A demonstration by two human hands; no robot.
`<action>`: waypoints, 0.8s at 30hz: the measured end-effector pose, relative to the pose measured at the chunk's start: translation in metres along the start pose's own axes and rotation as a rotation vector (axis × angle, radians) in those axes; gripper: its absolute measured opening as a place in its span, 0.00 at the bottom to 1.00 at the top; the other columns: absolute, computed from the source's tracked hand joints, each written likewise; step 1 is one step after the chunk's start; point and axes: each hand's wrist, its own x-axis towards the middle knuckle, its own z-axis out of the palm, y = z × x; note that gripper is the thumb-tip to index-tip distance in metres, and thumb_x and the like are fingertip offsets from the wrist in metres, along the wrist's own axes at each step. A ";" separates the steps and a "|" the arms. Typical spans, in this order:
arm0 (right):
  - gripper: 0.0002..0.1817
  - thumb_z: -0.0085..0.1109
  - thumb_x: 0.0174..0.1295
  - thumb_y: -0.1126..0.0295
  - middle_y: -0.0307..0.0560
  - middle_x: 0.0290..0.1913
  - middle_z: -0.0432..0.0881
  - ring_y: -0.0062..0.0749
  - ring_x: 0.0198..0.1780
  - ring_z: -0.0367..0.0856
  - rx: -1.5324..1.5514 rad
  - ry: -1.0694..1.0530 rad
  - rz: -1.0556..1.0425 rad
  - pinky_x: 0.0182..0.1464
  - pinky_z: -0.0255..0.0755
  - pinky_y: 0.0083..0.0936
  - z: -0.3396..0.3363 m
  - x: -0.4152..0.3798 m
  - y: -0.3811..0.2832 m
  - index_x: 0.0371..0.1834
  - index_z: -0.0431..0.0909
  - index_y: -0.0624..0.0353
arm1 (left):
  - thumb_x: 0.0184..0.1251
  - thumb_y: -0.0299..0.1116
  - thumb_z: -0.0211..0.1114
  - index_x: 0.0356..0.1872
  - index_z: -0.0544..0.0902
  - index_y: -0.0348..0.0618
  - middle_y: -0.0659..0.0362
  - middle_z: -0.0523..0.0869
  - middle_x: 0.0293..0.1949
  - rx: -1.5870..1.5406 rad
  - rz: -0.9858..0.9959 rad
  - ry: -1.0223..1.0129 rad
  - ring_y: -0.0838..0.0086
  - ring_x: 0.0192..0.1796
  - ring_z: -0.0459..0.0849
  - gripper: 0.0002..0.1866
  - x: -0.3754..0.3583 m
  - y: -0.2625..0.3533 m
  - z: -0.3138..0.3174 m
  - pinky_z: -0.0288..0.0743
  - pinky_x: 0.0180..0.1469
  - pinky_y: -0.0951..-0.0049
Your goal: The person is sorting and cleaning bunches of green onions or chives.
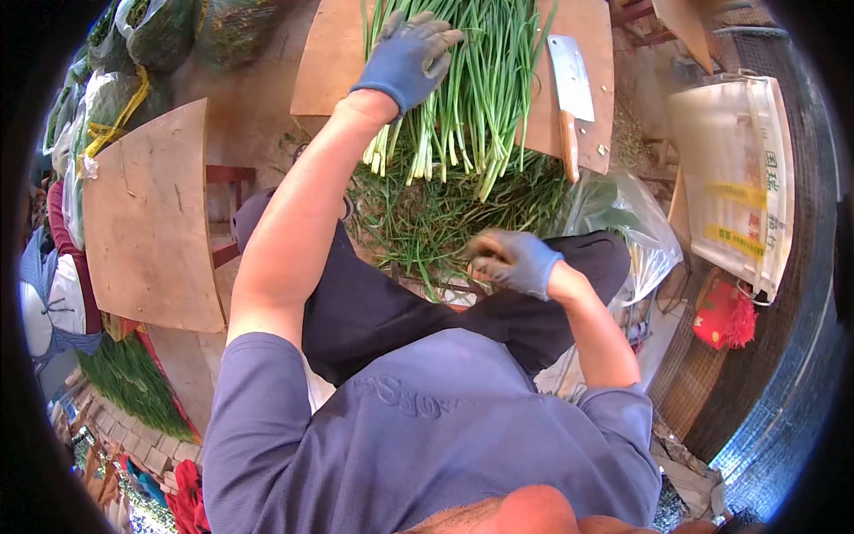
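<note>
On the wooden table lies a broad layer of long green chives (480, 80), their pale cut ends hanging over the near edge. My left hand (411, 58), in a soiled blue-grey glove, rests flat on top of the chives at their left side, fingers slightly apart. Above my lap, my right hand (514, 262) wears the same kind of glove. Its fingers are curled in and a little blurred; whether anything sits between them is hidden. A cleaver (571, 80) with a wooden handle lies on the table to the right of the chives.
Loose green trimmings (427, 227) are heaped below the table edge. A clear plastic bag (627, 227) hangs beside my right knee. Left stands another wooden board table (151, 214), with bagged greens (160, 31) behind it. A white printed sack (734, 178) is at the right.
</note>
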 end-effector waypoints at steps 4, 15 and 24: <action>0.18 0.60 0.63 0.60 0.53 0.51 0.83 0.52 0.47 0.83 -0.457 0.335 -0.084 0.48 0.76 0.44 0.016 0.020 -0.003 0.54 0.78 0.54 | 0.67 0.51 0.62 0.68 0.73 0.64 0.55 0.67 0.73 0.196 -0.145 -0.107 0.56 0.77 0.57 0.28 -0.014 0.006 0.000 0.41 0.79 0.52; 0.18 0.65 0.53 0.59 0.54 0.70 0.69 0.56 0.76 0.56 -1.086 0.801 -0.105 0.77 0.41 0.53 -0.045 0.097 0.026 0.49 0.82 0.41 | 0.66 0.42 0.61 0.58 0.82 0.70 0.58 0.64 0.75 0.114 0.112 -0.293 0.58 0.78 0.55 0.19 -0.023 0.028 0.007 0.38 0.79 0.47; 0.17 0.64 0.58 0.54 0.45 0.60 0.76 0.46 0.69 0.66 -0.828 1.089 -0.250 0.71 0.54 0.47 -0.031 0.095 0.023 0.50 0.81 0.42 | 0.71 0.45 0.58 0.65 0.76 0.70 0.58 0.65 0.74 0.094 -0.015 -0.126 0.57 0.78 0.55 0.22 -0.021 -0.002 0.001 0.40 0.79 0.51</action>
